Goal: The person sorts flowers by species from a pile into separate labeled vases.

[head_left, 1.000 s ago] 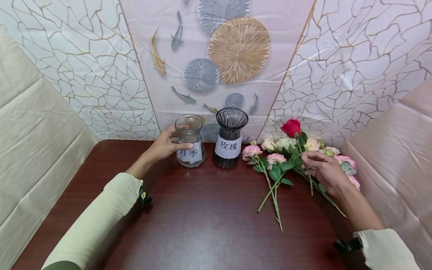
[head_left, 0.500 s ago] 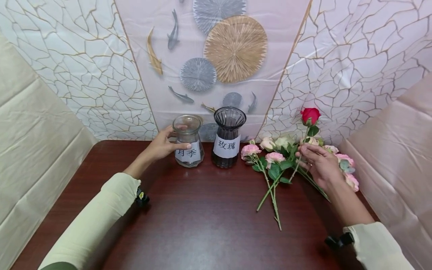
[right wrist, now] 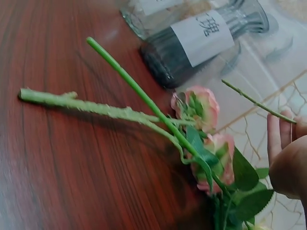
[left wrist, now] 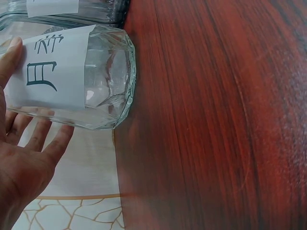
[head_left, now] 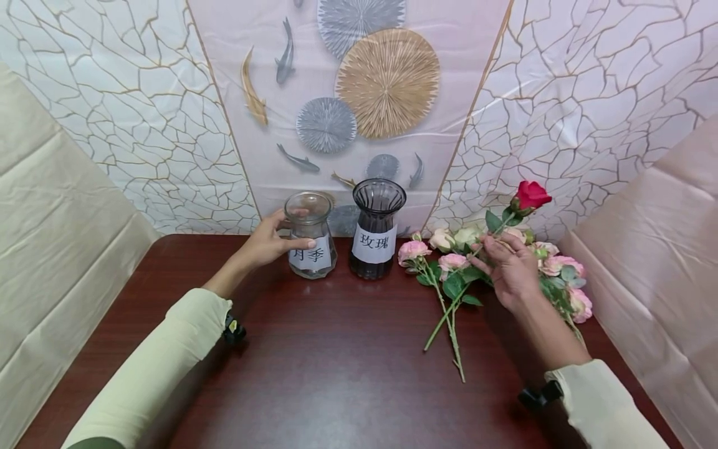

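Observation:
My left hand (head_left: 268,242) grips the clear glass vase (head_left: 313,272), thumb across its white paper label and fingers behind the glass. In the left wrist view the thumb lies at the label's edge, with the other fingers along the far side of the clear vase (left wrist: 110,72). My right hand (head_left: 513,268) pinches the stem of a red rose (head_left: 533,195) over the flower pile. The rose leans right, bloom up. In the right wrist view its bare stem end (right wrist: 254,102) points out from the fingers toward the dark glass vase (right wrist: 165,52).
Beside the clear vase stands the dark vase (head_left: 374,269), also labelled. Pink flowers (head_left: 414,251) with crossed stems lie right of it, and cream blooms (head_left: 467,237) behind them. More pink blooms (head_left: 563,267) lie near the right cloth wall (head_left: 650,249). A patterned cloth backs the brown table (head_left: 336,362).
My right hand has lifted the red rose out of the pile and moved left; the bloom now tilts right and the stem end swings left. My left hand stays on the clear vase.

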Available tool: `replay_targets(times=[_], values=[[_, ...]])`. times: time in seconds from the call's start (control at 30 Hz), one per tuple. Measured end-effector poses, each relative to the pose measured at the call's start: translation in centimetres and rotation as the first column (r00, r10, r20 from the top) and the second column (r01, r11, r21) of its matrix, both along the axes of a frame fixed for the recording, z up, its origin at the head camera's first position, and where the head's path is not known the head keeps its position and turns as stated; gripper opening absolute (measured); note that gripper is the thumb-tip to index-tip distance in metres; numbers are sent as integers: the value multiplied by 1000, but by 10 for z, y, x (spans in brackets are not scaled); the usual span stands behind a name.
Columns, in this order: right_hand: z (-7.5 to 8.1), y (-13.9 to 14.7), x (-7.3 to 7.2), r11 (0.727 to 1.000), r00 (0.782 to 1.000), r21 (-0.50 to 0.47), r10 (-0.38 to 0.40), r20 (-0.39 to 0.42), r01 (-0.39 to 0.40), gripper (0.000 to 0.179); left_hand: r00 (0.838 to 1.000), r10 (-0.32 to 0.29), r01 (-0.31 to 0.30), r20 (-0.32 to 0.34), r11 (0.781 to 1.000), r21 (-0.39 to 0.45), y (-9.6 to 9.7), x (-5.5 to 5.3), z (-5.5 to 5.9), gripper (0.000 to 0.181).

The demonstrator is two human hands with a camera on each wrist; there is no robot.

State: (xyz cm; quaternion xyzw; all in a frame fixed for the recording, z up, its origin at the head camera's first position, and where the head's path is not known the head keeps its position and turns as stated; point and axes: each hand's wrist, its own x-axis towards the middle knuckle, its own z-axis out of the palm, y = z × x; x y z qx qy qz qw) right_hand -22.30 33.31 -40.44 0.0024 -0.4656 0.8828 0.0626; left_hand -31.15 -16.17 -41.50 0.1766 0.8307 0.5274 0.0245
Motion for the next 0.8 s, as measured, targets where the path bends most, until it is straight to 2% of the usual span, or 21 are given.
replay_targets(times=[0.1, 0.3, 0.47, 0.8], values=[[0, -11, -1, 999, 999, -4, -43, 2, 43, 6, 1000, 2, -2, -1, 1000, -4, 0, 0, 0, 74], [0, -30, -3, 993, 993, -17, -114, -5, 114, 11, 1000, -5, 5, -13, 1000, -4, 1, -1, 0, 73], [0, -44, -2, 988, 989, -30, -150, -16, 149, 17, 1000, -5, 5, -11, 1000, -4, 0, -1, 0, 73], [0, -69, -9, 974, 976, -88, -213, -50, 208, 10, 1000, -6, 6, -20, 1000, 1, 1, -1, 0, 72]])
